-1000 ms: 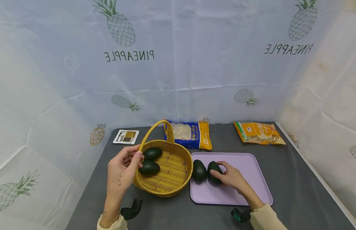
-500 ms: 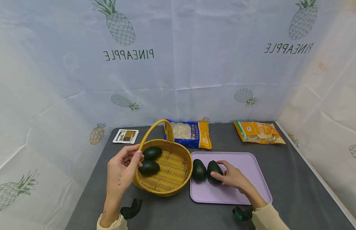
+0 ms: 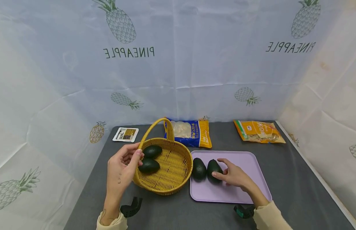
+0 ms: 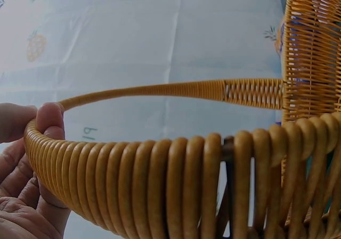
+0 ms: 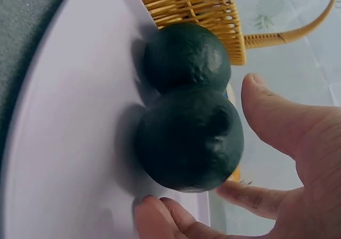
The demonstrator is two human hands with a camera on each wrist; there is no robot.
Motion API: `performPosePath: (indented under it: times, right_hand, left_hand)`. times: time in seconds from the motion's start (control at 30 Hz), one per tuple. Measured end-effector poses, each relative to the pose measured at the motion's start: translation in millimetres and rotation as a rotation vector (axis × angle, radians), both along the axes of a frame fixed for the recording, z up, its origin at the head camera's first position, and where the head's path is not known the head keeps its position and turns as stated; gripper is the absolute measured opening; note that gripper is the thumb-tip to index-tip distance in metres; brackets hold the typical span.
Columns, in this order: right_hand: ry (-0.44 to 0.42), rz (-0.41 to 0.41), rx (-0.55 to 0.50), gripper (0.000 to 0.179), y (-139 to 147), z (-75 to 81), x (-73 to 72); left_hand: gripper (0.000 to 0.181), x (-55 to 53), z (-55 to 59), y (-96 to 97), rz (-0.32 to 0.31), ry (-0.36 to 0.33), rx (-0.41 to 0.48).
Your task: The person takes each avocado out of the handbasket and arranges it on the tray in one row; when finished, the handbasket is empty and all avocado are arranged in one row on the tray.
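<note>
My left hand (image 3: pixel 122 169) grips the handle of a yellow wicker basket (image 3: pixel 178 172); in the left wrist view the thumb and fingers close round the handle (image 4: pixel 117 161). Two dark green avocados (image 3: pixel 149 166) lie at the left inside the basket. On the lilac tray (image 3: pixel 238 195), a left avocado (image 3: pixel 199 169) and a right avocado (image 3: pixel 213 169) lie side by side. My right hand (image 3: pixel 233 174) is spread beside the right avocado. The right wrist view shows gaps between thumb, fingers and that avocado (image 5: pixel 189 143).
Behind the basket lies a blue and yellow food bag (image 3: pixel 189 134). A small white packet (image 3: pixel 126 134) lies at the back left, and an orange bag (image 3: pixel 259 132) at the back right. A printed curtain (image 3: pixel 201 70) hangs behind the grey table (image 3: pixel 166 214).
My right hand has drawn back slightly to the right, its fingers loosening from the right avocado. The left hand, basket and avocados keep their places; the view tilts slightly.
</note>
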State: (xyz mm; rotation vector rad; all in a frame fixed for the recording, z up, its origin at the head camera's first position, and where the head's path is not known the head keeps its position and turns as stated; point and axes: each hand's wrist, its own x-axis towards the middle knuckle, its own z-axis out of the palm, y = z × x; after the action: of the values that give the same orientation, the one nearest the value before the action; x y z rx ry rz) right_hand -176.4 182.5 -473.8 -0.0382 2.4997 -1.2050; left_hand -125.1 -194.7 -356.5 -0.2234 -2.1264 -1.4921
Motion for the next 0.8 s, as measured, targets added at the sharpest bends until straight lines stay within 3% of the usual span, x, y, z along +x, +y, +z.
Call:
performPosePath:
  times: [0.33, 0.47, 0.67, 0.8]
  right_hand:
    - [0.058, 0.032, 0.089, 0.085, 4, 14.8, -9.8]
    - [0.084, 0.04, 0.079, 0.083, 1, 22.8, -13.0]
    - [0.183, 0.077, 0.09, 0.078, -9, 35.0, -20.6]
    - [0.266, 0.145, 0.082, 0.073, -20, 45.6, -28.9]
  left_hand:
    - [0.019, -0.4, 0.3, 0.2, 0.005, -0.004, -0.002]
    - [0.019, -0.5, 0.5, -0.1, 0.008, -0.006, -0.006]
    - [0.019, -0.8, 0.7, 0.2, 0.004, -0.007, -0.005]
    - [0.019, -0.9, 0.2, 0.8, 0.005, -0.005, -0.002]
